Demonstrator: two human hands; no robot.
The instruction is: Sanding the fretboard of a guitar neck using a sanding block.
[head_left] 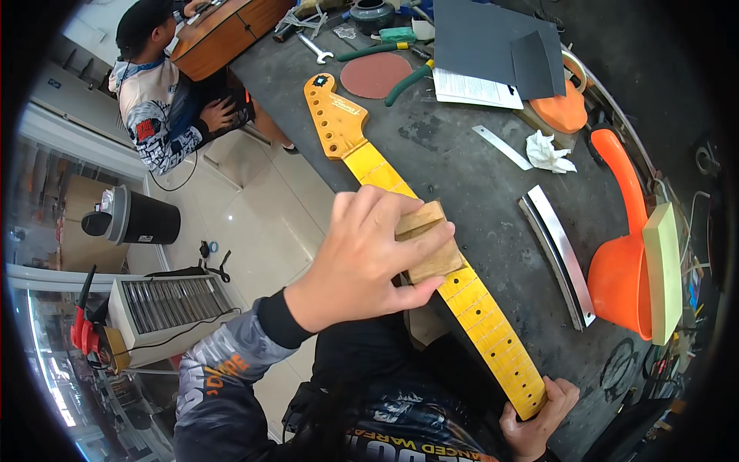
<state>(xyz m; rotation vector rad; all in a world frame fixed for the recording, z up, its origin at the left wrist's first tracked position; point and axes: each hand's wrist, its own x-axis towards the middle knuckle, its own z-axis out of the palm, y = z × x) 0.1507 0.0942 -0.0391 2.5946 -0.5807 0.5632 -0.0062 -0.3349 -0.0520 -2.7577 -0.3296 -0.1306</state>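
Observation:
A yellow guitar neck [496, 327] with dark dot inlays lies aslant along the near edge of the workbench. Its orange-brown headstock [336, 119] points to the far left, its tuner holes bare. My left hand [366, 258] grips a small wooden block [435, 254], pressed against the fretboard around the middle of the neck. What lies under the block is hidden. At the lower right, my right hand [543, 423] is closed around the heel end of the neck, fingers over its edge.
Right of the neck lie a curved metal-faced bar [556, 258], an orange dipper [623, 269], a metal strip [502, 148] and crumpled tissue [550, 152]. Farther back are a red sanding disc [377, 75], green-handled pliers [408, 83] and dark sheets [493, 38]. A co-worker [165, 92] handles an acoustic guitar [223, 38].

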